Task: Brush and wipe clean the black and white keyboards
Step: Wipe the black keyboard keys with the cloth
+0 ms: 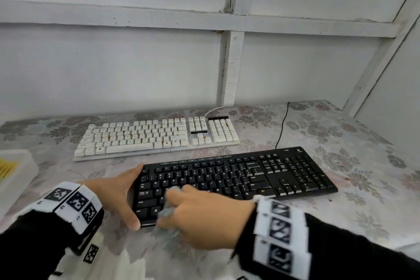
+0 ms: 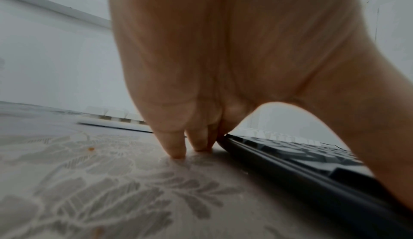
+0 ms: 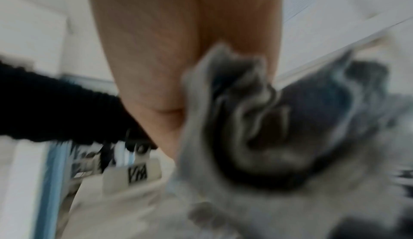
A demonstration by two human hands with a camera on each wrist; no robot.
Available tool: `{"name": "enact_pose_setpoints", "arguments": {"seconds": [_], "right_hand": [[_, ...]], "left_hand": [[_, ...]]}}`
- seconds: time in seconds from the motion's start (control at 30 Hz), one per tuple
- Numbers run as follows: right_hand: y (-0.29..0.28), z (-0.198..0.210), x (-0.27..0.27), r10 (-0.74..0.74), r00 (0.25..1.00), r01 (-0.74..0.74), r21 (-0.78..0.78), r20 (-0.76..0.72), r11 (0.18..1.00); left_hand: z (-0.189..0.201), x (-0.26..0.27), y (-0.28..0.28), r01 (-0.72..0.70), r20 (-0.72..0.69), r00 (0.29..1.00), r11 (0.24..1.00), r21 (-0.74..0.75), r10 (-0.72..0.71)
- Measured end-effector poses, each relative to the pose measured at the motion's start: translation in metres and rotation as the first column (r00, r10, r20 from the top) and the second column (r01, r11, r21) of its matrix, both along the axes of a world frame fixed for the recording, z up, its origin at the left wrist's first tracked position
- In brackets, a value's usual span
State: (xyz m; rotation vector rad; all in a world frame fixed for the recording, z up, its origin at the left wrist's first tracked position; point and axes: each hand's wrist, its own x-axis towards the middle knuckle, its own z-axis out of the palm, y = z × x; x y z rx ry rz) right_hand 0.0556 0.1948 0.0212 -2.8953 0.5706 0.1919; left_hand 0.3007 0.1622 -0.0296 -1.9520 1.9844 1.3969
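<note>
Nearest to me, my right hand (image 1: 204, 216) clutches a crumpled grey cloth (image 1: 167, 211) and presses it on the left keys of the black keyboard (image 1: 236, 182). From the right wrist the cloth (image 3: 257, 119) is only a blur against the palm. My left hand (image 1: 118, 193) spans the keyboard's left end, thumb at the near corner, fingers at the far corner. Only the left wrist view shows the fingertips (image 2: 176, 147) touching the flowered tablecloth (image 2: 89, 181) beside that edge. Behind lies the white keyboard (image 1: 156, 136), stained, apart from the black one. At far left I see a pale box (image 1: 16, 173).
</note>
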Motion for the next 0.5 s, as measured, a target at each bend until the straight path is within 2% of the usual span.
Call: {"name": "enact_pose_setpoints", "arguments": {"seconds": [0.07,0.17,0.3,0.4,0.5], "right_hand": [[0.005,-0.01,0.025,0.049,0.997,-0.053,-0.068,-0.061,0.996],[0.006,-0.022,0.025,0.017,0.996,-0.025,-0.092,-0.088,0.995],[0.001,-0.021,-0.014,-0.06,0.997,0.056,-0.069,-0.048,0.996],[-0.004,-0.019,-0.055,-0.192,0.98,0.192,-0.001,-0.046,0.981],[-0.01,-0.019,-0.096,-0.314,0.946,0.315,0.001,-0.082,0.949]], "left_hand": [[-0.001,0.0,0.0,0.012,-0.025,1.0,1.0,-0.015,-0.012],[-0.003,0.002,0.0,0.006,-0.02,1.0,1.0,-0.019,-0.007],[0.001,0.0,0.002,-0.01,0.028,1.0,1.0,0.015,0.01],[0.006,-0.003,0.004,-0.003,0.035,0.999,0.999,0.046,0.001],[0.007,-0.004,0.006,-0.002,0.039,0.999,0.999,0.041,0.001]]}}
